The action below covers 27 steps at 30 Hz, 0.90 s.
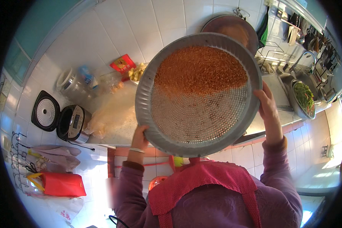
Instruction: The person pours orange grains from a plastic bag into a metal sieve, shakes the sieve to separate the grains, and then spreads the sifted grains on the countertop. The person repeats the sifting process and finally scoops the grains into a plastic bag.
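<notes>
A large round metal sieve (199, 119) with a broad grey rim and a perforated bottom is held up in front of me. Reddish-brown grains (199, 68) cover the far half of its bottom; the near half shows bare holes with a few dark specks. My left hand (140, 139) grips the rim at the lower left, a pale bangle on its wrist. On the right side, my right hand (264, 100) grips the rim, its fingers partly hidden behind it. Much of the counter lies hidden behind the sieve.
A rice cooker (74, 122) stands lid-up at the left, near clear plastic bags (111, 114) and a red packet (122, 63). Pale yellow pieces (137, 71) fill a bowl. A round brown board (230, 30) leans on the wall. Greens lie in a basin (303, 99) by the sink (285, 79).
</notes>
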{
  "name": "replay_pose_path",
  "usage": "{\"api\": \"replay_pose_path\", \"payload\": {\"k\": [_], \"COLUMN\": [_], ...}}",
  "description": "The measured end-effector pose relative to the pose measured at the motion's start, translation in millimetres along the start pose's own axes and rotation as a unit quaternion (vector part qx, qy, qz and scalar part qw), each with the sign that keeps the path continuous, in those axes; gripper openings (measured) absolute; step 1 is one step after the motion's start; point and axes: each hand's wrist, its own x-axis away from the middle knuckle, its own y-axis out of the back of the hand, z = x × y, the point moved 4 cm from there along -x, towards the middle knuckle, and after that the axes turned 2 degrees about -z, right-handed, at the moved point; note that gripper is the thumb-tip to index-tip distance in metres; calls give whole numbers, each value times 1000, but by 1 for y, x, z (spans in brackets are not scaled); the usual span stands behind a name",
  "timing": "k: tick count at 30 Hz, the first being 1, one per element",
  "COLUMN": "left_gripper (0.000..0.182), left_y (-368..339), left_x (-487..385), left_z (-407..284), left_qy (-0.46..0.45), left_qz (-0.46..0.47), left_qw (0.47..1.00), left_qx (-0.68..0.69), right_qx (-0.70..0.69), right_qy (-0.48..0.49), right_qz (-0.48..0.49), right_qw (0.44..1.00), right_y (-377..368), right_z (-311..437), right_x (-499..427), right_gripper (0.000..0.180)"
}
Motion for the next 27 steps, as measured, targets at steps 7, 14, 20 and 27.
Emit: {"api": "replay_pose_path", "payload": {"k": [7, 14, 20, 27], "left_gripper": [15, 10, 17, 28], "left_y": [-43, -50, -37, -54], "left_x": [8, 6, 1, 25], "left_z": [66, 73, 55, 46], "left_qy": [91, 92, -16, -68], "left_qz": [24, 20, 92, 14], "left_qw": [982, 977, 989, 993], "left_qx": [164, 192, 118, 93], "right_qx": [211, 156, 76, 53], "right_qy": [-56, -68, -80, -95], "right_qz": [27, 68, 61, 54], "right_qw": [976, 983, 992, 993], "right_y": [-23, -37, 4, 22], "right_z": [80, 98, 61, 35], "right_x": [-53, -88, -80, -69], "right_gripper": [62, 52, 53, 55]}}
